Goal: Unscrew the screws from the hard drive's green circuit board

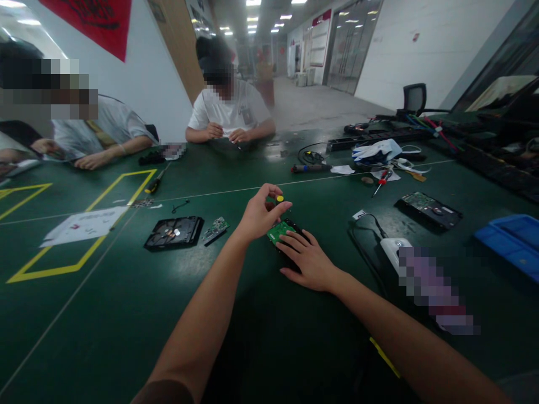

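My left hand (261,213) is closed round a small screwdriver (280,199), of which mainly the yellow handle end shows between thumb and fingers. It stands upright over a hard drive (275,231) with a green circuit board facing up; its tip is hidden. My right hand (309,261) lies across the near right part of that drive, fingers spread and flat on it. To the left rest another black hard drive (174,233) and a loose circuit board (216,230).
At right are a third hard drive (429,210), a white device with a cable (396,249), a blue bin (511,241) and a red screwdriver (382,182). A yellow-black screwdriver (155,183) and white paper (86,225) lie left. Two people sit across the green table (126,325).
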A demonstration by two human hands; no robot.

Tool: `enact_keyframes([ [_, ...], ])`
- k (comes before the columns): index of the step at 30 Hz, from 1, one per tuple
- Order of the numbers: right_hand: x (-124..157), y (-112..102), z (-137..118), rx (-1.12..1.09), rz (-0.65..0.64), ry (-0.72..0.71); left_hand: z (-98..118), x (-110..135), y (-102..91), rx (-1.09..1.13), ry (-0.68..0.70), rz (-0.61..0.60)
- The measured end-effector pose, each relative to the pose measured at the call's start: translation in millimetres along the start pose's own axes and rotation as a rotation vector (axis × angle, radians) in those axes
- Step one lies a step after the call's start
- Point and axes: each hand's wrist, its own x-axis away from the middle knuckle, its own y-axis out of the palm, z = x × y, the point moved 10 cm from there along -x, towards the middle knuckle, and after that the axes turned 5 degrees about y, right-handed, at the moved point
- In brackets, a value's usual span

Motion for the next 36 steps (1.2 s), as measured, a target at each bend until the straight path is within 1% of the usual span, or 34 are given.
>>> enact_keyframes([
  [4, 0.7, 0.0, -0.2, -0.004, 0.005, -0.007, 6.3, 1.1, 10.0, 0.087, 0.019, -0.143],
  [7, 1.2, 0.4, 0.1, -0.003, 0.005, -0.006, 6.8, 0.9, 12.9, 0.142, 0.009, -0.185],
  [11, 1.3, 0.6, 0.3, 0.005, 0.005, -0.006, 7.7, -1.3, 10.2, 0.14, 0.01, -0.16],
  [15, 0.8, 0.3, 0.2, 0.009, 0.007, -0.007, 6.0, -2.0, 9.9, 0.085, -0.003, -0.142],
  [20, 0.8, 0.7, -0.2, 0.007, 0.009, -0.01, 3.6, -3.4, 0.4, 0.03, 0.002, -0.03],
  [23, 0.7, 0.7, -0.3, 0.008, 0.009, -0.011, 1.0, -3.4, 1.6, 0.066, -0.021, -0.032],
  [26, 0.2, 0.3, -0.5, 0.011, 0.008, -0.013, -3.7, -2.5, 4.6, 0.18, -0.075, -0.034],
  [30, 0.1, 0.1, -0.5, 0.015, 0.011, -0.01, -2.2, -1.3, 12.1, 0.313, -0.087, -0.093],
  [33, 0.7, 0.8, -0.4, 0.011, 0.012, -0.014, -0.9, -1.2, 12.7, 0.291, -0.08, -0.121],
  [36, 1.0, 1.6, 0.1, 0.013, 0.016, -0.017, -1.9, -2.1, 8.2, 0.218, -0.071, -0.101],
])
